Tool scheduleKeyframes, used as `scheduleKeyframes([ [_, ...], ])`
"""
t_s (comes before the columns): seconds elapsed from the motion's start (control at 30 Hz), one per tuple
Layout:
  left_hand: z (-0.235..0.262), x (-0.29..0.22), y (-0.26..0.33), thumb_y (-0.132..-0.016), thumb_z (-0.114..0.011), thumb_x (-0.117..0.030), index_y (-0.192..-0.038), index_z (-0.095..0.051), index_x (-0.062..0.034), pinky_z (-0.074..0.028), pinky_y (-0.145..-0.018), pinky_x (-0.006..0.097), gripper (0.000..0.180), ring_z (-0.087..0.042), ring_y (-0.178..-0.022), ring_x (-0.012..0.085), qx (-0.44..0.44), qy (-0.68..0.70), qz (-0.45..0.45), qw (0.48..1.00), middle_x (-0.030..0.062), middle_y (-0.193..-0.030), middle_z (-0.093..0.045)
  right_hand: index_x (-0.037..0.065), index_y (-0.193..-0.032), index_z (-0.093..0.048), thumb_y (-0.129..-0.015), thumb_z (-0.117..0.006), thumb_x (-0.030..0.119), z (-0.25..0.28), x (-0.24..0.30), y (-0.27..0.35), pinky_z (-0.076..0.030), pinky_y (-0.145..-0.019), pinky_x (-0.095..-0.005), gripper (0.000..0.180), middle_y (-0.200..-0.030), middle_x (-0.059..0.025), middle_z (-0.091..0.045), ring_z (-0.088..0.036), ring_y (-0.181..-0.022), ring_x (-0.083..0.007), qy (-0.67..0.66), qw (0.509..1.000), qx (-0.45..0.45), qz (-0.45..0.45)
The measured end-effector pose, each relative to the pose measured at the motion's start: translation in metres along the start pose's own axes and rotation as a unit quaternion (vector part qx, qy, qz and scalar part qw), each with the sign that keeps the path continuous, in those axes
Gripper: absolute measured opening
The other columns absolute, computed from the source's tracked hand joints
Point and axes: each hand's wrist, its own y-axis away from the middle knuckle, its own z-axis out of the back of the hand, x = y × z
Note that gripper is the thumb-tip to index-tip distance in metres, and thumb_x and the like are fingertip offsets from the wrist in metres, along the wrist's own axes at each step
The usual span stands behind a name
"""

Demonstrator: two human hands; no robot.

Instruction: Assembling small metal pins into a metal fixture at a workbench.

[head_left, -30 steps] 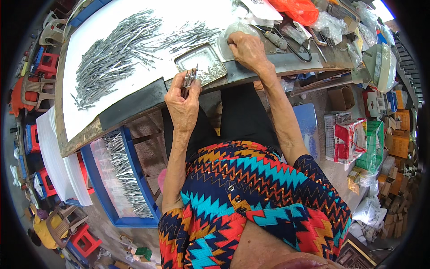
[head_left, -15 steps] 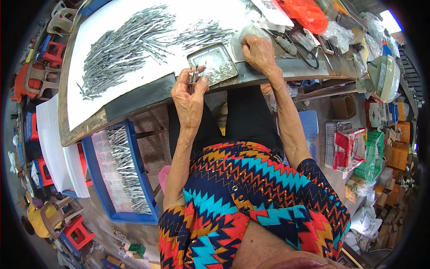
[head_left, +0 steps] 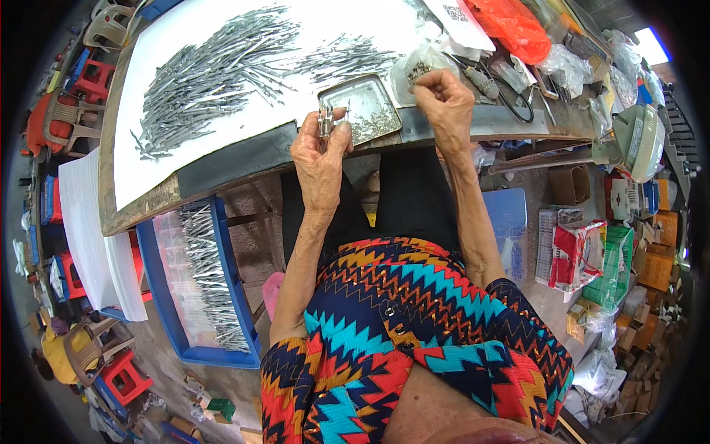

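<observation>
My left hand [head_left: 319, 152] is closed around a few small shiny metal pieces [head_left: 327, 122] that poke up between thumb and fingers at the table's front edge. To its right lies a shallow metal tray [head_left: 396, 124] with many tiny metal bits in it. My right hand [head_left: 446, 103] is raised beside a clear plastic bag [head_left: 403, 74] of small metal parts, fingertips pinched together. Whatever the pinch may hold is too small to make out. Behind my hands, a large pile of thin grey metal strips [head_left: 214, 78] and a smaller pile [head_left: 344, 58] lie on white paper.
A blue crate [head_left: 164, 296] of metal strips stands low at the left, beside stacked white sheets [head_left: 92, 229]. Right of the bag are a tool with a black cord [head_left: 482, 83], a red-orange plastic bag [head_left: 510, 29] and a lamp [head_left: 637, 140].
My right hand has drawn back from over the clear bag, rightward and nearer to me, uncovering the small parts inside. The left hand still holds its metal pieces in about the same place.
</observation>
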Motion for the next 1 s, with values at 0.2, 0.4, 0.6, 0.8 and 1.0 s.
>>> scheduleKeyframes([
  [0.2,-0.001,0.002,-0.001,-0.081,-0.057,-0.009,-0.098,-0.056,-0.0003,-0.032,-0.048,0.017,0.019,-0.045,-0.056,0.0052,0.006,0.008,0.007,1.000,0.0001,-0.064,-0.052,0.002,-0.077,-0.059,-0.069,-0.061,-0.001,-0.024,0.016,0.020,-0.042,-0.060,-0.0177,0.008,-0.070,0.0001,-0.058,-0.052,-0.064,-0.0046,-0.250,0.961,0.088,-0.083],
  [0.4,-0.002,0.002,-0.001,-0.082,-0.056,-0.006,-0.095,-0.057,0.0000,-0.037,-0.050,0.017,0.014,-0.045,-0.055,0.0034,0.008,-0.006,-0.004,1.000,-0.0013,-0.064,-0.052,0.000,-0.085,-0.061,-0.073,-0.065,0.001,-0.037,0.013,0.027,-0.045,-0.063,-0.0186,0.012,-0.074,-0.0023,-0.061,-0.056,-0.068,-0.0063,-0.292,0.941,0.132,-0.113],
  [0.6,-0.002,0.004,0.001,-0.082,-0.056,-0.006,-0.094,-0.058,-0.0007,-0.036,-0.049,0.017,0.014,-0.044,-0.055,0.0024,0.004,-0.025,-0.020,0.999,-0.0027,-0.064,-0.051,0.000,-0.085,-0.062,-0.073,-0.065,0.002,-0.040,0.017,0.033,-0.047,-0.062,-0.0187,0.012,-0.074,-0.0019,-0.061,-0.056,-0.067,-0.0062,-0.268,0.950,0.127,-0.096],
  [0.8,-0.002,0.005,0.002,-0.082,-0.057,-0.008,-0.093,-0.058,-0.0010,-0.035,-0.048,0.017,0.013,-0.044,-0.055,0.0019,0.002,-0.041,-0.030,0.999,-0.0035,-0.065,-0.051,0.000,-0.085,-0.061,-0.073,-0.065,0.002,-0.041,0.021,0.036,-0.047,-0.061,-0.0188,0.013,-0.074,-0.0021,-0.061,-0.056,-0.067,-0.0056,-0.226,0.963,0.115,-0.087],
  [1.0,-0.004,0.003,0.003,-0.081,-0.058,-0.007,-0.096,-0.058,-0.0012,-0.037,-0.053,0.017,0.015,-0.045,-0.057,0.0038,0.003,-0.056,-0.017,0.998,-0.0024,-0.065,-0.052,-0.001,-0.087,-0.061,-0.074,-0.064,0.002,-0.041,0.021,0.037,-0.047,-0.061,-0.0177,0.013,-0.074,-0.0028,-0.061,-0.057,-0.067,-0.0055,-0.233,0.963,0.105,-0.081],
])
